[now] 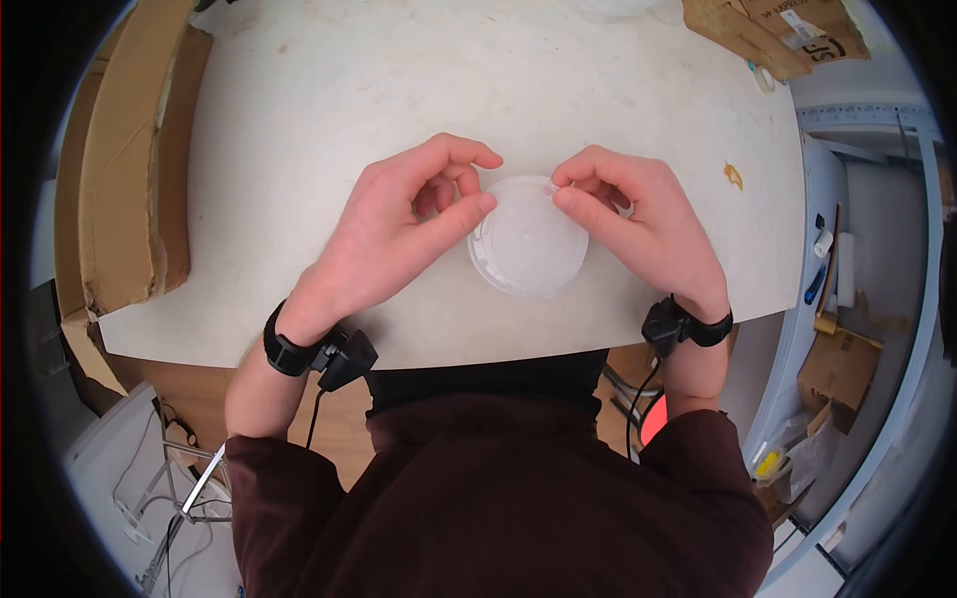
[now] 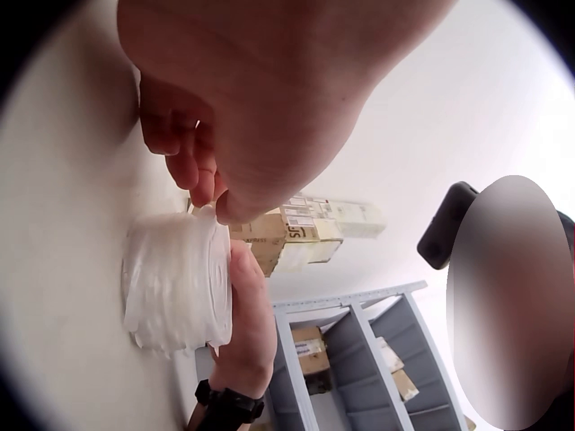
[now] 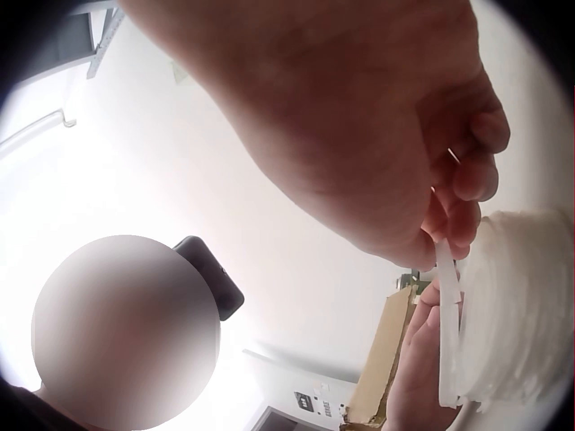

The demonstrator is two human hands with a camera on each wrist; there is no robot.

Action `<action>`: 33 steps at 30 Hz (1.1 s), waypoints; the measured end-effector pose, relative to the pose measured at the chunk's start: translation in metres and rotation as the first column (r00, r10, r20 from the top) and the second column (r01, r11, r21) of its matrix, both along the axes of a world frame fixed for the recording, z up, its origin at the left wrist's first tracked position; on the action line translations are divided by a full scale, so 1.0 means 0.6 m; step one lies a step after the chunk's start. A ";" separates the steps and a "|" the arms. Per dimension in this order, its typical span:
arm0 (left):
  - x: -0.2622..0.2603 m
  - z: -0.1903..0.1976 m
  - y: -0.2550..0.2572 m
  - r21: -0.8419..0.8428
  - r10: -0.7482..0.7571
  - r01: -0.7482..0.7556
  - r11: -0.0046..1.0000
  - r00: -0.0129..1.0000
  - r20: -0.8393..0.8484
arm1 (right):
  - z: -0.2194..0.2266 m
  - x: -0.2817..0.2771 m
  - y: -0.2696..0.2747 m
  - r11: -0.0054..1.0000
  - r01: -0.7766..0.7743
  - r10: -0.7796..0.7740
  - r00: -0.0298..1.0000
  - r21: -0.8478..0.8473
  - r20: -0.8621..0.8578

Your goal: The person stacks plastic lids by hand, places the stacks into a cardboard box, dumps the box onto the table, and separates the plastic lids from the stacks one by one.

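A round translucent plastic container (image 1: 528, 249) stands on the pale table in front of the person; its side looks whitish and ridged in the left wrist view. Its thin plastic lid (image 3: 446, 332) sits on top, with its edge raised slightly from the container in the right wrist view. The right hand (image 1: 653, 209) pinches the lid's far right edge between thumb and forefinger. At the left rim, the left hand (image 1: 399, 214) has its thumb tip against the edge. The forefinger of that hand stands apart from the thumb, and its other fingers bend loosely.
A long cardboard box (image 1: 140, 169) lines the table's left side. Another cardboard box (image 1: 778, 35) stands at the back right, beside a roll of tape (image 1: 764, 80). A brownish mark (image 1: 733, 176) shows on the tabletop (image 1: 329, 90). Grey shelving (image 1: 882, 229) is to the right.
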State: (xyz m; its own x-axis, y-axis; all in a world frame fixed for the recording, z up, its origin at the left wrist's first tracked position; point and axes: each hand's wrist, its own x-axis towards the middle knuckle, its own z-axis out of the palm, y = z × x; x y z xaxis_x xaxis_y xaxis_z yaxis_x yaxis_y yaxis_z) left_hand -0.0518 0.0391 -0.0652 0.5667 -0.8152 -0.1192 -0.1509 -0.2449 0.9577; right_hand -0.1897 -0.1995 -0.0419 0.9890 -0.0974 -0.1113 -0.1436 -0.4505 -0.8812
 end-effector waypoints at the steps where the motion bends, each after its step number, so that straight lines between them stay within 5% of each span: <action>1: 0.000 -0.001 0.000 0.000 -0.002 0.002 1.000 1.000 -0.001 | 0.005 0.001 -0.001 1.000 -0.008 0.008 1.000 -0.024 -0.022; 25: -0.005 0.003 0.001 0.038 -0.129 0.124 0.992 0.963 0.235 | -0.002 0.004 -0.011 0.999 -0.036 0.037 0.985 0.010 -0.169; 27: -0.004 -0.010 0.004 -0.029 -0.149 0.169 0.985 0.926 0.347 | -0.004 0.006 -0.004 0.999 -0.050 0.052 0.987 0.012 -0.155; 33: -0.007 -0.001 0.005 -0.004 -0.308 0.324 0.946 0.906 0.290 | 0.000 0.010 0.001 0.999 -0.038 0.042 0.989 0.033 -0.138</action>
State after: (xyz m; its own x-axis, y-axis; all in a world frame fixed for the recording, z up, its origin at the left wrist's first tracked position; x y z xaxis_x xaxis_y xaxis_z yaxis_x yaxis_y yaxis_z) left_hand -0.0563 0.0420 -0.0657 0.2821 -0.9579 0.0541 -0.4777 -0.0913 0.8738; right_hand -0.1836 -0.1988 -0.0420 0.9668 -0.0522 -0.2501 -0.2477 -0.4320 -0.8672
